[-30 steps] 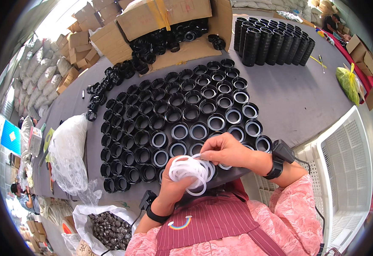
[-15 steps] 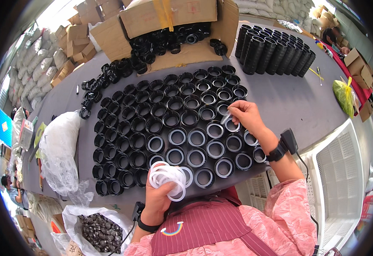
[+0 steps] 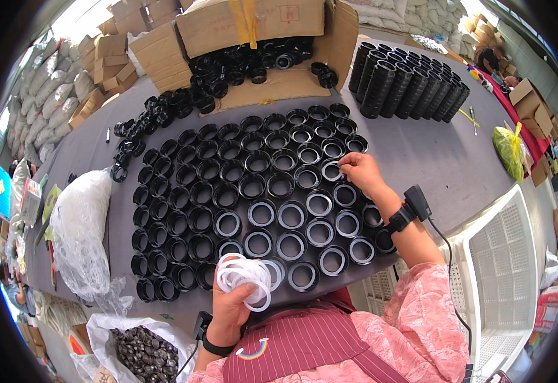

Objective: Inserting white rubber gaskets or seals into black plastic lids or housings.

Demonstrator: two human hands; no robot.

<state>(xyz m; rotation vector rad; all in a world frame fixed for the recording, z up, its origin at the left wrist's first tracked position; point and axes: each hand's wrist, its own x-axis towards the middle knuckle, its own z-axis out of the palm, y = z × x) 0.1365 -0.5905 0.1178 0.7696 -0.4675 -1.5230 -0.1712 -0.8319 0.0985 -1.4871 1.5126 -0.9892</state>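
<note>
Rows of short black rings [image 3: 251, 185] stand upright on the grey table, and several in the near right part have pale rings [image 3: 291, 246] set in their tops. My left hand [image 3: 229, 313] is closed around a loose bunch of thin white plastic rings [image 3: 244, 279], held above the near edge of the rows. Over the right side of the rows, my right hand [image 3: 362, 173] pinches the edge of a single white ring [image 3: 331, 170]. That ring lies nearly flat at the mouth of a black ring; the fingertips partly hide the contact.
An open cardboard box [image 3: 253, 29] spills loose black rings at the back. Stacked black columns [image 3: 397, 89] stand far right. A filled clear plastic bag [image 3: 84, 223] lies left, above a white sack [image 3: 103, 338] of dark pieces. White crates [image 3: 496, 274] and a yellow-green bag [image 3: 507, 152] are at right.
The white ring in my right hand has gone from tilted above the rows to nearly flat on a black ring. My left hand still holds its bunch; the whole view has shifted slightly.
</note>
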